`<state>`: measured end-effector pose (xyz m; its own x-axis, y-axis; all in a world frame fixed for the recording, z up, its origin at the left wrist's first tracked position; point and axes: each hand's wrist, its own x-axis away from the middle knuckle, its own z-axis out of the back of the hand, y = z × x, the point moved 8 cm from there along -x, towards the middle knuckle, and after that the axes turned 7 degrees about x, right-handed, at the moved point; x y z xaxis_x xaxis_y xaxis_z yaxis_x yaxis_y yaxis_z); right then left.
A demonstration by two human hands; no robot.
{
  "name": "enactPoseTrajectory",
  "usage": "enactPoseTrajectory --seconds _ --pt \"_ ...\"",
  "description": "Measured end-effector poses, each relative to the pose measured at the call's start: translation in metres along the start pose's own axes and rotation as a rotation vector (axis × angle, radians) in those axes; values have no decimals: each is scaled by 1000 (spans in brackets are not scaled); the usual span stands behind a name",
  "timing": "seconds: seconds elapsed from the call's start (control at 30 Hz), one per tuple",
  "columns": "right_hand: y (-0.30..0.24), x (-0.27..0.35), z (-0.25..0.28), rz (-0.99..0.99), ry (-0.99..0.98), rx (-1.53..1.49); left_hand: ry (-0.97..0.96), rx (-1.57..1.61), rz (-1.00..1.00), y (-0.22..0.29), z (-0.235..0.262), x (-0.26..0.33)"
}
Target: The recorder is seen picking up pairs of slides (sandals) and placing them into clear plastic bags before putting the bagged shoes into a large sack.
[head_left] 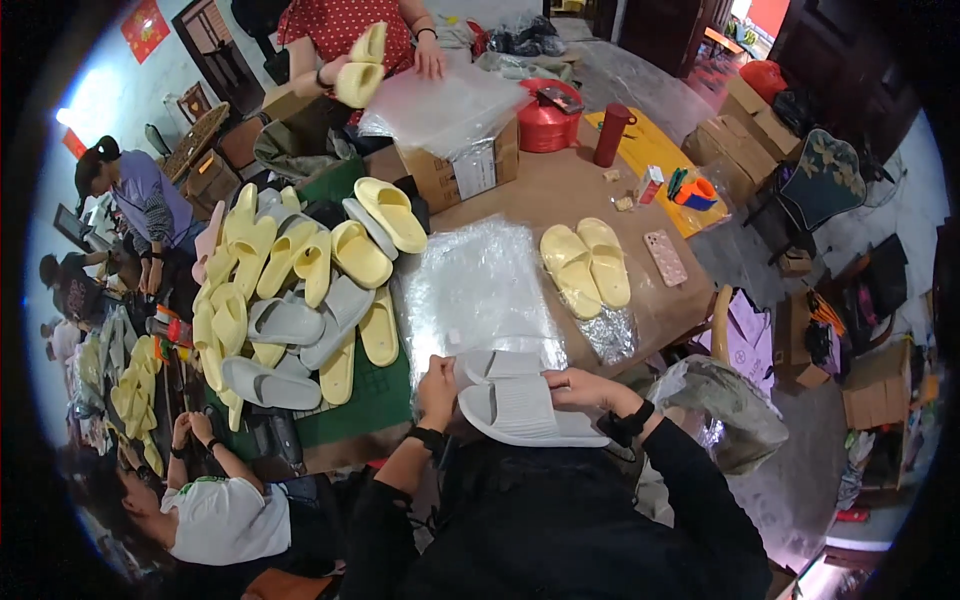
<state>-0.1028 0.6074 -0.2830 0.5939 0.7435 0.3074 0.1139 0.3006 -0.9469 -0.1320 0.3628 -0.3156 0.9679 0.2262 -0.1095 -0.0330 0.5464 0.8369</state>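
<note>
A pair of light grey slide slippers (520, 408) is at the table's near edge, close in front of my body. My right hand (588, 390) grips them from the right, fingers over the straps and heel side. On their left my left hand (437, 388) is closed, pinching what looks like the edge of a clear plastic bag beside the slippers; the bag's outline is hard to make out. Just beyond lies a stack of flat clear plastic bags (475, 270). To its right rests a yellow slipper pair (585, 265), apparently wrapped in clear plastic.
A heap of yellow and grey slippers (290, 270) covers the green mat on the left. Across the table a person (350, 30) holds yellow slippers beside a cardboard box (460, 170). A phone (665, 257), red cup (613, 135) and red tub (548, 120) stand rightward. Another person (220, 510) sits left.
</note>
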Motion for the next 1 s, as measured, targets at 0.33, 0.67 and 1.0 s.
enactPoseTrajectory --seconds 0.33,0.67,1.0 --pt "-11 2 35 115 589 638 -80 -173 -468 81 -15 14" --pt "-26 12 27 370 988 911 -409 -39 -611 139 -58 51" --pt "-23 -93 72 132 920 969 -455 325 -741 192 -44 62"
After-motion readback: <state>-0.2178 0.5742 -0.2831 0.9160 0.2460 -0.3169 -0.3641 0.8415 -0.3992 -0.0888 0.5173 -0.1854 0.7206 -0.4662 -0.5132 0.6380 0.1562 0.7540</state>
